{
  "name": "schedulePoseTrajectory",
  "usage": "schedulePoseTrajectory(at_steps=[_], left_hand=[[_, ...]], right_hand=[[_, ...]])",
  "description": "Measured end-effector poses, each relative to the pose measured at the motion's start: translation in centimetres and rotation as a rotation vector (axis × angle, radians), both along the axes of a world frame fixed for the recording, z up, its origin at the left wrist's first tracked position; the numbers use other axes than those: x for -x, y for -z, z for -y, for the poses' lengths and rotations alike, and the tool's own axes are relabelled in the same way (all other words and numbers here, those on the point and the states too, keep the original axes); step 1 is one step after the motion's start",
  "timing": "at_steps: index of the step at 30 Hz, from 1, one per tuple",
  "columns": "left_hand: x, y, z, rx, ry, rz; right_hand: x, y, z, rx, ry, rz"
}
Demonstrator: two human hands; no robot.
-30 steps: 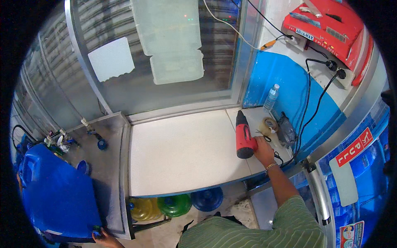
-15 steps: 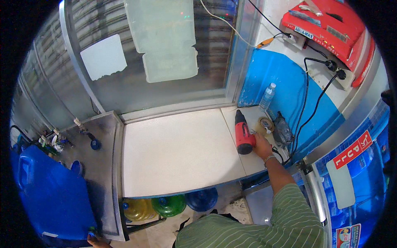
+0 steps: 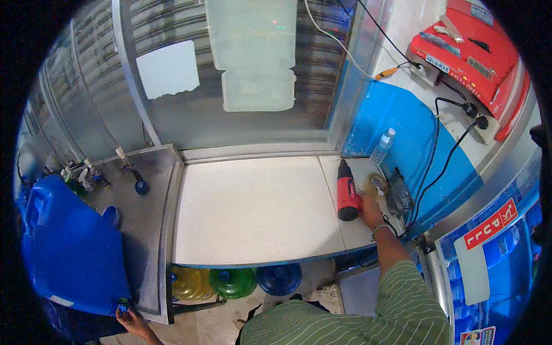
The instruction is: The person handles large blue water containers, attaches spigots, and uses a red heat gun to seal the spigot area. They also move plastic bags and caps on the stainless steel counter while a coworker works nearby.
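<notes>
- Plainly, a red-and-black pistol-shaped heat gun (image 3: 347, 198) is over the right side of the white table (image 3: 256, 213), handle grasped by the right hand (image 3: 371, 211).
- Beside it, a round tan tape roll (image 3: 378, 182).
- Left hand (image 3: 129, 317) at the lower corner of a blue plastic jug (image 3: 77, 247); its grip I can't tell.

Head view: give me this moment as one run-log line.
Right hand: gripping red heat gun | Left hand: at near corner of blue jug | Nearby: tape roll, clear bottle, white counter
</notes>
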State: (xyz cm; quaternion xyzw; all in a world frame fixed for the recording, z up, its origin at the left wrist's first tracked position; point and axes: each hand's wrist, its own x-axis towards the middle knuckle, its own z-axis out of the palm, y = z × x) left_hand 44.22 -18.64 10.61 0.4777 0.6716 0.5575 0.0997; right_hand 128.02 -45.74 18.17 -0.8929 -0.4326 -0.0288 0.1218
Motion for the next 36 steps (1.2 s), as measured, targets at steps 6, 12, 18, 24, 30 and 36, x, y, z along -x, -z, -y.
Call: schedulePoseTrajectory(at_steps=[6,12,18,24,30,36], left_hand=[[-3.2,-2.3,1.3,-0.106,-0.116,-0.106],[-6.9,-3.7,0.1,-0.178,-0.154,0.031],[-7.7,-3.7,0.7,-0.198,-0.221,0.135],[-6.8,-5.1,2.5,-0.037,-0.225,0.144],[-7.8,-7.1,2.2,-0.097,-0.139,0.093],[-5.6,-4.7,3.1,-0.095,0.044,0.123]], right_hand=[[-0.7,2.7,-0.8,-0.178,-0.093,-0.055],[-2.2,3.3,1.4,-0.152,-0.086,0.086],[-6.0,7.1,2.1,-0.247,-0.135,0.24],[-3.9,5.8,-1.2,-0.272,-0.101,0.192],[-0.1,6.3,-2.1,-0.315,-0.027,0.177],[3.8,6.3,-3.4,-0.331,-0.007,0.176]])
